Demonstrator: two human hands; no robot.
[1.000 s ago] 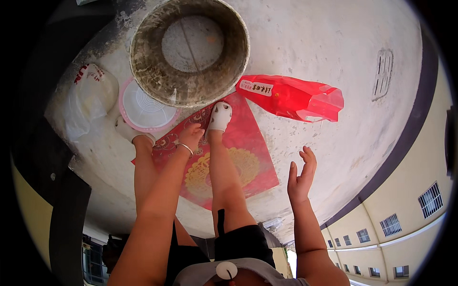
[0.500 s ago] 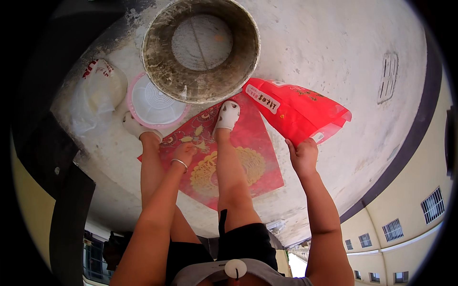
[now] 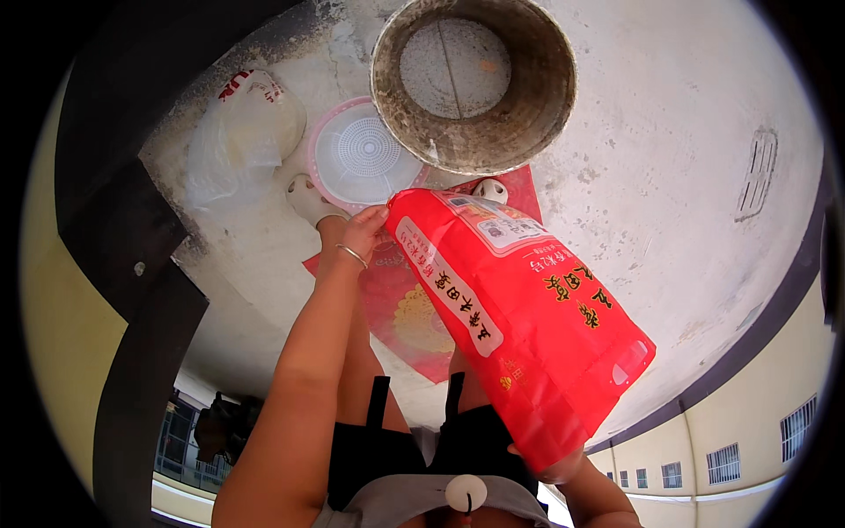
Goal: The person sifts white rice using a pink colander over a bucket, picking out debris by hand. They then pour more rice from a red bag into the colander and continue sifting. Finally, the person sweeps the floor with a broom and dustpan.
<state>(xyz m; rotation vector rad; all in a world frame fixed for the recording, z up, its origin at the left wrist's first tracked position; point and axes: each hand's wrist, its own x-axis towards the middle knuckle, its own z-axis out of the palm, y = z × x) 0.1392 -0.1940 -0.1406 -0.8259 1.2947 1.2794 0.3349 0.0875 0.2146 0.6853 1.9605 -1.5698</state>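
Observation:
A large red printed bag (image 3: pixel 519 308) hangs slantwise in front of my legs, from near the strainer down to my right side. My left hand (image 3: pixel 365 232) pinches its upper left corner, a pale bangle on the wrist. At the bag's lower end, close to my hip, my right hand (image 3: pixel 563 470) grips it; the bag covers most of those fingers. What is inside the bag cannot be seen. Below it on the ground lies a red mat (image 3: pixel 387 282) with a yellow pattern, partly covered by the bag and my legs.
A deep, round, stained tub (image 3: pixel 547 110) stands at the far side of the mat. Left of it sits a pink-rimmed white strainer (image 3: pixel 319 145). Farther left a clear plastic bag (image 3: pixel 238 145) rests on the concrete. A slotted drain cover (image 3: pixel 758 176) lies at the right.
The red bag has come from the right to across my legs. My left hand has moved up and taken its corner; my right hand has drawn back toward my hip. The view has shifted.

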